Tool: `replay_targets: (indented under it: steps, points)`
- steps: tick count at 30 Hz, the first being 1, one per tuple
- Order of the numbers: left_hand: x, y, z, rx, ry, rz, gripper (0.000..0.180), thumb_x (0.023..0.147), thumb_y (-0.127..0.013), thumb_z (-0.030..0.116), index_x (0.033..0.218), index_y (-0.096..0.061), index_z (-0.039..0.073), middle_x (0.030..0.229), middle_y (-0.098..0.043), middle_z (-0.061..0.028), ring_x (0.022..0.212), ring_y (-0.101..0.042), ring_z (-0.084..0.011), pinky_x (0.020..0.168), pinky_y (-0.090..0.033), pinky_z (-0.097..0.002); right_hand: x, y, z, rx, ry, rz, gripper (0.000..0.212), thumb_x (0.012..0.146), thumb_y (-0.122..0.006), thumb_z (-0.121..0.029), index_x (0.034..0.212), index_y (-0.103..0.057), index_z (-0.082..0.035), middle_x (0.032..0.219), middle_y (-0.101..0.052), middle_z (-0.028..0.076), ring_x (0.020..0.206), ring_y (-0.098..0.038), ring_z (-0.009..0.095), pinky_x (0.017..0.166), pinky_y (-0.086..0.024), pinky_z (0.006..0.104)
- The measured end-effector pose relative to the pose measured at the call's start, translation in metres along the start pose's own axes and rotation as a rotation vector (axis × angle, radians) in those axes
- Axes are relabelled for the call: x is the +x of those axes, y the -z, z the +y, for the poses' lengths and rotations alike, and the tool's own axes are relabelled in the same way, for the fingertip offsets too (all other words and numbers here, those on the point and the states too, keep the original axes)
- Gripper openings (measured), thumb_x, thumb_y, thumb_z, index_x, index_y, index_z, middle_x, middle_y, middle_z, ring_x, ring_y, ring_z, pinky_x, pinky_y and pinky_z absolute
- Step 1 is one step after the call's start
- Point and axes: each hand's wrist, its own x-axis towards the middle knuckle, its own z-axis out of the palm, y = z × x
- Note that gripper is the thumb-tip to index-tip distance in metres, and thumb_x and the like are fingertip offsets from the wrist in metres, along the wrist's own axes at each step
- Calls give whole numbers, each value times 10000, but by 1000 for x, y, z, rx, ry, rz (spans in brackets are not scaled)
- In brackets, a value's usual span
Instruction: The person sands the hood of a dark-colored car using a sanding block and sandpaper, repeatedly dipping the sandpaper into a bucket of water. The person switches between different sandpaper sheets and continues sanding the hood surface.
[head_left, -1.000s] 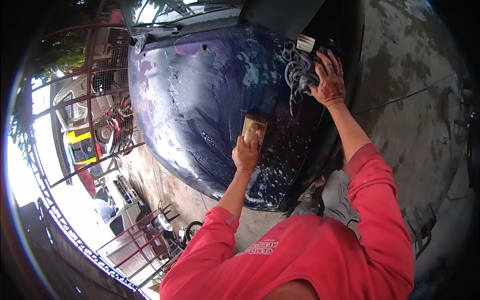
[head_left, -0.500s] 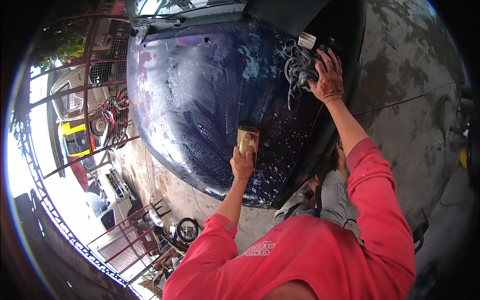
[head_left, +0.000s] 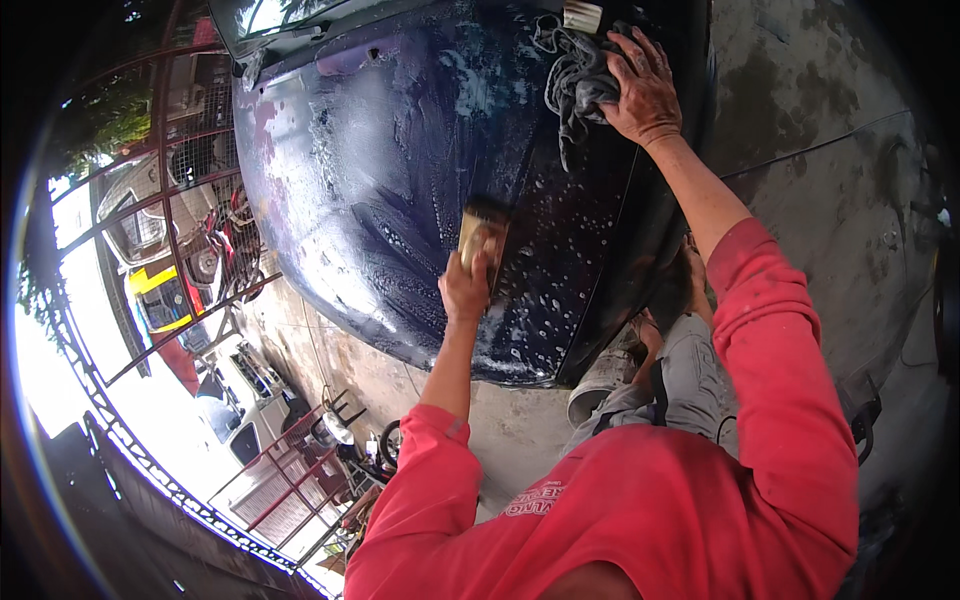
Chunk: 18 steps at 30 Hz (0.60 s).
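Note:
A dark blue car hood (head_left: 400,150) with worn, patchy paint, wet and foamy in places, lies in front of me. My left hand (head_left: 465,288) grips a tan sanding block (head_left: 480,228) by its raised handle, flat against the hood near the middle. The block is slightly blurred, and its underside is hidden. Farther right and up, my right hand (head_left: 643,90) rests with fingers stretched out at the edge of a crumpled grey cloth (head_left: 577,85). Just beyond the cloth sits a small pale ribbed block (head_left: 582,16).
The car's windshield (head_left: 270,18) is at the upper left. A red metal mesh fence (head_left: 165,140) stands on the left, with parked vehicles behind it. A grey bucket-like container (head_left: 584,403) is by my legs. A thin cable crosses the stained concrete floor (head_left: 800,210) on the right.
The view has shifted a little. My left hand has slid the sanding block slightly toward the windshield and tilted it. The right hand stays by the cloth.

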Motion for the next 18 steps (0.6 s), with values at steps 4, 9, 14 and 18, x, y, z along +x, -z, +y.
replay_targets:
  steps: [4, 9, 14, 18]
  points:
    - [14, 2, 10, -100, -14, 21, 518, 1060, -667, 543, 1021, -697, 27, 840, -729, -313, 846, -734, -556, 703, -582, -615, -1, -5, 3, 26, 16, 16, 658, 796, -953, -387, 1370, -673, -226, 1683, -441, -28, 1652, -302, 277, 1392, -259, 531]
    - [211, -42, 140, 13, -306, 202, 692, 1042, -601, 671, 1074, -754, -4, 940, -755, -346, 966, -738, -569, 849, -599, -622, 1, -10, 10, 37, 69, 99, 637, 777, -936, -277, 1345, -667, -174, 1684, -454, -30, 1637, -341, 291, 1369, -305, 516]
    - [86, -15, 63, 92, -133, 70, 592, 1050, -633, 628, 974, -618, 40, 882, -746, -328, 876, -723, -585, 742, -572, -655, 2, -4, 4, 14, 51, 62, 663, 788, -954, -356, 1372, -674, -214, 1675, -446, -30, 1647, -314, 280, 1382, -273, 531]
    - [-19, 5, -1, -86, 50, 162, 546, 1067, -669, 549, 1006, -695, 7, 824, -730, -301, 829, -744, -536, 678, -582, -574, 1, -3, 2, 26, 15, 33, 697, 781, -963, -390, 1396, -673, -236, 1674, -442, -34, 1654, -299, 276, 1387, -259, 540]
